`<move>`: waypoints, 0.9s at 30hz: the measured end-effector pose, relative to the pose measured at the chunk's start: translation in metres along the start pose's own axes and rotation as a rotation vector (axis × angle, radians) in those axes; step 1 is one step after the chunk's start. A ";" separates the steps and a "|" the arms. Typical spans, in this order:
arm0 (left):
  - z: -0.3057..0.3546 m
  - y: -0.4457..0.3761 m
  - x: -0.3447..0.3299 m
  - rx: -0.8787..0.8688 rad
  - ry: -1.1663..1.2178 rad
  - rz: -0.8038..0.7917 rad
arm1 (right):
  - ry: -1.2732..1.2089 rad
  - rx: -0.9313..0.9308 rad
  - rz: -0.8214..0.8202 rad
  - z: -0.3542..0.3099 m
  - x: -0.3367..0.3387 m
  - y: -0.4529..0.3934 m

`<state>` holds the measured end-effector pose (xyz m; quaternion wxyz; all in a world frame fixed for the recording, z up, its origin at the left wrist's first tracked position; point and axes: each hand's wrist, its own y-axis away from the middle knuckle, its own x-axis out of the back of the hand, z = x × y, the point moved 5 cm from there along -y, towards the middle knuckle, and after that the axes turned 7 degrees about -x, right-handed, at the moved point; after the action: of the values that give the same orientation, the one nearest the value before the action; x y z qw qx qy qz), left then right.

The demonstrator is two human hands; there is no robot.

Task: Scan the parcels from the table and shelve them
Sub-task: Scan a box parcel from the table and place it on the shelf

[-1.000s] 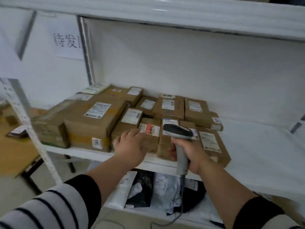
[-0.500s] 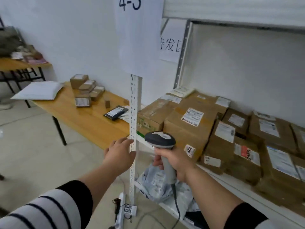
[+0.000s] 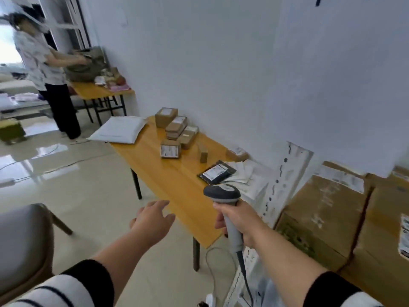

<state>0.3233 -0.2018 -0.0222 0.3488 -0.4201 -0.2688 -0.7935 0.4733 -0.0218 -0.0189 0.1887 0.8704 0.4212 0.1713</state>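
Note:
My right hand (image 3: pixel 240 220) grips the handle of a grey barcode scanner (image 3: pixel 222 192), held upright over the near corner of the wooden table (image 3: pixel 177 185). My left hand (image 3: pixel 152 220) hangs empty with relaxed fingers, just left of the table's near edge. On the table lie several small cardboard parcels (image 3: pixel 176 129), a labelled box (image 3: pixel 170 149), a black flat parcel (image 3: pixel 217 172), a white padded mailer (image 3: pixel 119 129) and some papers (image 3: pixel 241 173). Large cardboard boxes (image 3: pixel 327 207) sit on the shelf at the right, behind its white upright (image 3: pixel 281 180).
A grey chair (image 3: pixel 24 240) stands at the lower left. Another person (image 3: pixel 46 69) works at a second table (image 3: pixel 97 90) at the far left. Cables run over the shiny floor (image 3: pixel 66 173). The scanner's cord (image 3: pixel 244 271) hangs down by the shelf post.
The view has swung left from the shelf to the table. My left hand has left the shelf parcels and now hangs free. My right hand still holds the scanner.

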 end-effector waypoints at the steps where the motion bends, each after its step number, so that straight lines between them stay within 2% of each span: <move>1: -0.011 -0.016 0.007 0.013 0.014 -0.002 | 0.014 0.003 0.008 -0.008 -0.008 -0.015; 5: -0.055 -0.089 0.031 0.011 0.053 -0.032 | 0.022 0.017 0.070 -0.037 -0.042 -0.078; 13: -0.129 -0.221 0.094 -0.035 0.066 -0.137 | -0.100 -0.082 0.194 -0.073 -0.124 -0.175; 20: -0.140 -0.298 0.111 -0.083 0.113 -0.182 | -0.117 -0.119 0.237 -0.109 -0.139 -0.233; 27: -0.144 -0.407 0.094 -0.065 0.061 -0.251 | -0.130 -0.165 0.237 -0.123 -0.142 -0.331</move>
<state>-0.1006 -0.0866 -0.0689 0.2408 -0.3697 -0.2829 -0.8516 0.1118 0.0774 -0.0879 0.2651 0.9048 0.2868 0.1696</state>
